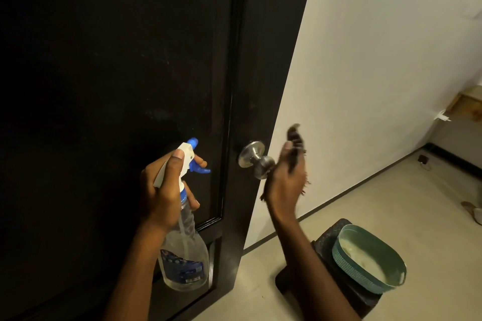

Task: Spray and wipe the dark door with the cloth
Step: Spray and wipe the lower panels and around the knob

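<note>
The dark door (117,60) fills the left and middle of the view, with a round metal knob (257,159) near its right edge. My left hand (163,190) grips a clear spray bottle (184,250) by its neck, one finger on the blue trigger (199,167), the white and blue nozzle pointing at the door panel. My right hand (285,180) is raised just right of the knob and holds a small dark brown cloth (296,138), which is blurred and sticks up above the fingers.
A white wall (378,60) stands right of the door's edge. On the pale floor below my right forearm sits a dark block (328,240) bearing a teal oval basket (347,260). A wooden shelf (467,105) juts from the far right wall.
</note>
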